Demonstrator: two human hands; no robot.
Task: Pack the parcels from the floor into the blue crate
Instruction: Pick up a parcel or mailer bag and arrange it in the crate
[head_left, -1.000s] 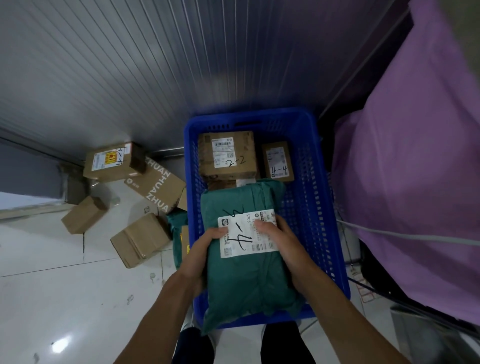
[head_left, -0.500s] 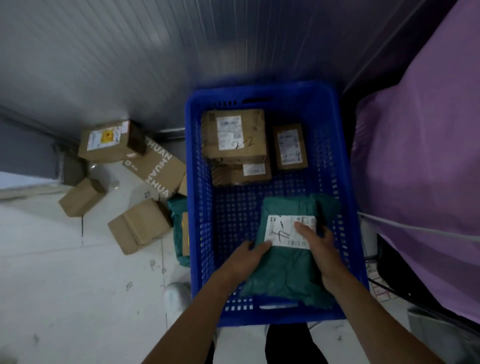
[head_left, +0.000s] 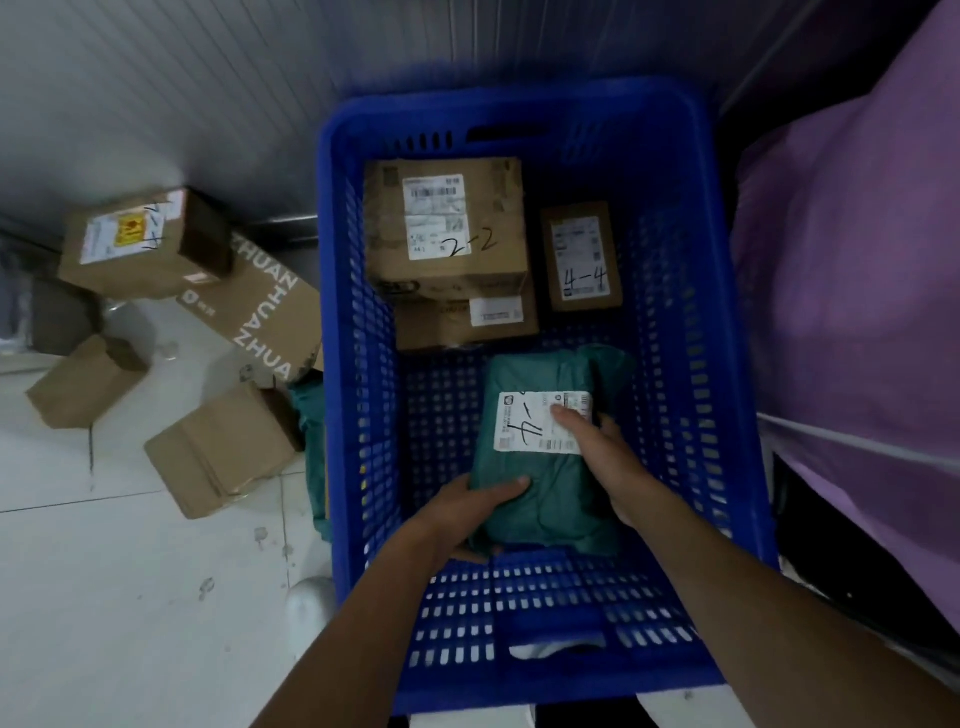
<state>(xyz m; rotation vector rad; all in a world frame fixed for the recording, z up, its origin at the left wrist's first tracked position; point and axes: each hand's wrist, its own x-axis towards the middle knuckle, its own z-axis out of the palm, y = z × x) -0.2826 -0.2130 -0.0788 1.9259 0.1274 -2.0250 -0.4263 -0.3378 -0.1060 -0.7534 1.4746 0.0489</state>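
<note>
I see the blue crate (head_left: 332, 312) upright on the floor. At its far end a carton marked 2-2 (head_left: 447, 228) sits on a lower carton (head_left: 447, 325), with a small box marked 4-4 (head_left: 582, 257) just beside them. A green poly mailer (head_left: 540, 499), label up, is low in the near half, gripped by the left hand (head_left: 467, 512) and right hand (head_left: 597, 457). On the floor left of the crate: a yellow-stickered carton (head_left: 140, 244), a ZHUANZHUAN carton (head_left: 260, 317), a small plain carton (head_left: 83, 382), a larger plain carton (head_left: 228, 452) and a green bag (head_left: 311, 415)

Pale tiled floor (head_left: 130, 597) with blue crate (head_left: 353, 364) and loose cardboard boxes (head_left: 223, 452) (one white-lettered)
</note>
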